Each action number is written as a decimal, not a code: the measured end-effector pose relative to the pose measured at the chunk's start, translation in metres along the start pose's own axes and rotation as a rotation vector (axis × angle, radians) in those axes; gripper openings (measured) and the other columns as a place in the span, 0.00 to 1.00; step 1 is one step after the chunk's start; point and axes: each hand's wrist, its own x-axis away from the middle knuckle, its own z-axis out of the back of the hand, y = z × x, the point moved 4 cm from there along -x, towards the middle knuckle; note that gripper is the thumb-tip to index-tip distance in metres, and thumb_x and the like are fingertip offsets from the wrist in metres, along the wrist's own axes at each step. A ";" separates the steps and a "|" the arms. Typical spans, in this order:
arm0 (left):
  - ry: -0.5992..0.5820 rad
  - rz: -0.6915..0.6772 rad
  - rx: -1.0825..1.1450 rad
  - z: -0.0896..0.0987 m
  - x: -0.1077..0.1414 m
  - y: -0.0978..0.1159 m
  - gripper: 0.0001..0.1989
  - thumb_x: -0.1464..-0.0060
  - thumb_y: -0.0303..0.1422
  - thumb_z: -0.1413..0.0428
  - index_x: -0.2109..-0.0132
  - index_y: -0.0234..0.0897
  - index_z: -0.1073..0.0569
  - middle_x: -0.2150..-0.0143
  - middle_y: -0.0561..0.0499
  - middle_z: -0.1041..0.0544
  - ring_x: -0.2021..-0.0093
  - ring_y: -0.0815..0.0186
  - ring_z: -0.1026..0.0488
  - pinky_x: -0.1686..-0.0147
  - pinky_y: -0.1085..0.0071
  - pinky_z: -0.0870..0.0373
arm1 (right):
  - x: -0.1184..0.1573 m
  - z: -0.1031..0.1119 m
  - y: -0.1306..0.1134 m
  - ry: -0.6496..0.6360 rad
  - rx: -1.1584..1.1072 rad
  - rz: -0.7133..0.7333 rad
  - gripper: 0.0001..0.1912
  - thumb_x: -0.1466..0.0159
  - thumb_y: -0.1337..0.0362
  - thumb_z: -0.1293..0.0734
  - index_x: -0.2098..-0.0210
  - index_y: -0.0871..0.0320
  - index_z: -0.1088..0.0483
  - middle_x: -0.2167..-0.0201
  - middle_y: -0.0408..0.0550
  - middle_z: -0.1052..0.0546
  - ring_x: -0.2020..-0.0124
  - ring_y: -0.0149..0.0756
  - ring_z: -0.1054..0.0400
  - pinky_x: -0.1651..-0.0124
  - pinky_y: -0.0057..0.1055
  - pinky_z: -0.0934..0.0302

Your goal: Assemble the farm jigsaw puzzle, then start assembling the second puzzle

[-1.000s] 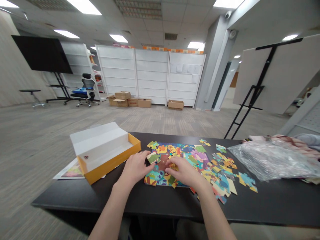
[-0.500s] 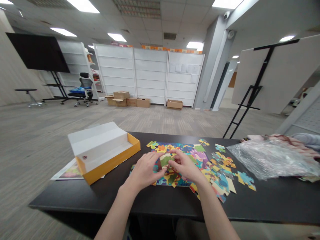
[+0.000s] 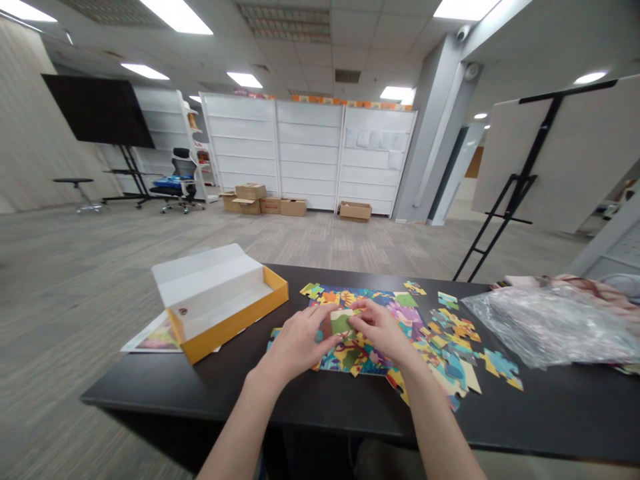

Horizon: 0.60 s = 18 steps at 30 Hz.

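Over the colourful picture sheet (image 3: pixel 327 363), my two hands are around a green and cream puzzle piece (image 3: pixel 341 323). My left hand (image 3: pixel 299 339) curves about its left side, fingertips at the top edge and thumb near the bottom edge. On the right, my right hand (image 3: pixel 383 330) pinches the piece between thumb and fingers. Parts of the sheet beneath are hidden by both hands. Loose puzzle pieces (image 3: pixel 453 363) lie heaped to the right of my right hand. Another puzzle piece (image 3: pixel 312 291) rests at the sheet's upper left corner, and a green one (image 3: pixel 405 300) at its upper right.
An open yellow box (image 3: pixel 235 327) with a white inside stands at the left of the black table (image 3: pixel 200 393), partly over a printed sheet (image 3: pixel 153 335). Clear plastic wrapping (image 3: pixel 545 323) and folded cloth (image 3: pixel 595 293) lie at the right.
The view has turned slightly left, so everything sits further right in the picture. Both hands stay at the green piece, with little change in their grip.
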 end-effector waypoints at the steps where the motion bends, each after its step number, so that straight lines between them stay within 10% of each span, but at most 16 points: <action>1: -0.019 0.020 -0.005 -0.002 0.000 -0.004 0.24 0.41 0.41 0.41 0.38 0.47 0.32 0.41 0.47 0.25 0.42 0.54 0.27 0.43 0.59 0.30 | 0.000 0.001 0.002 0.016 0.027 -0.005 0.15 0.39 0.55 0.33 0.57 0.55 0.35 0.74 0.40 0.24 0.72 0.34 0.29 0.69 0.29 0.38; 7: -0.027 0.138 -0.048 -0.009 -0.001 -0.025 0.17 0.40 0.39 0.43 0.45 0.43 0.26 0.46 0.46 0.22 0.45 0.54 0.25 0.45 0.59 0.29 | -0.002 0.011 0.012 0.098 0.109 -0.022 0.13 0.40 0.57 0.34 0.59 0.57 0.34 0.73 0.44 0.23 0.73 0.35 0.29 0.69 0.31 0.38; 18: -0.020 0.012 0.132 -0.010 -0.006 0.000 0.31 0.50 0.37 0.33 0.40 0.46 0.31 0.43 0.48 0.24 0.45 0.56 0.25 0.46 0.62 0.29 | 0.003 -0.007 -0.008 -0.064 0.021 0.022 0.15 0.36 0.55 0.37 0.54 0.57 0.32 0.79 0.37 0.30 0.79 0.29 0.37 0.75 0.26 0.46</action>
